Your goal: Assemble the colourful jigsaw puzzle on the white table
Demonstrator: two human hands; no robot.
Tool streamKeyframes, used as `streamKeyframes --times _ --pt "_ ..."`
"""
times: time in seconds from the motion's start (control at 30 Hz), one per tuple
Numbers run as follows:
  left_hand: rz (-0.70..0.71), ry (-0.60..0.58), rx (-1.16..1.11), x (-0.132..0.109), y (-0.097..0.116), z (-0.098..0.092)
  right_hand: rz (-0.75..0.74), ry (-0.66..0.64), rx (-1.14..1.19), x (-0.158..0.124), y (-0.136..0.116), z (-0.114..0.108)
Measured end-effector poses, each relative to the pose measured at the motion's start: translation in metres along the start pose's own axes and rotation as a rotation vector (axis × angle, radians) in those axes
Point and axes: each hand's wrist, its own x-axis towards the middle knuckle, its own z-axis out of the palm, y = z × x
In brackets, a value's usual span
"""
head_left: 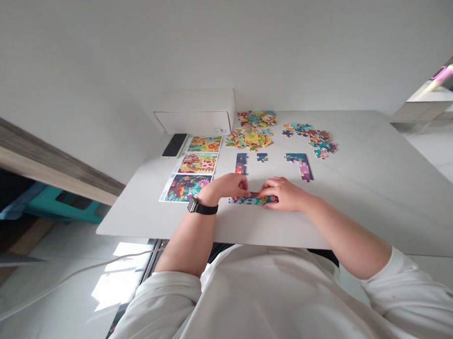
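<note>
The left forearm [188, 242] is slanting forward and inward, its wrist [210, 195] bending so that the left hand [233, 185] is arching to the right, fingers [245, 192] curling downward. The right forearm [346, 234] is slanting forward and inward from the other side; the right hand [283, 193] is lying palm down, its fingers [267, 190] pointing leftward. The two hands are facing each other closely, just apart; their grip is remaining unclear.
</note>
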Motion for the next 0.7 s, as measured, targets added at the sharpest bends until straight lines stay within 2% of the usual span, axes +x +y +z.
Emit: streamKeyframes --times 0.23,0.7 --pt "-0.053 -0.033 -0.128 0.002 0.0022 0.0056 -0.008 0.01 -0.01 -0.001 0.0001 -0.0006" --pt "-0.097 -0.059 -0.138 0.0032 -0.0015 0.0063 0.032 -0.003 0.005 0.0022 -0.0062 0.001"
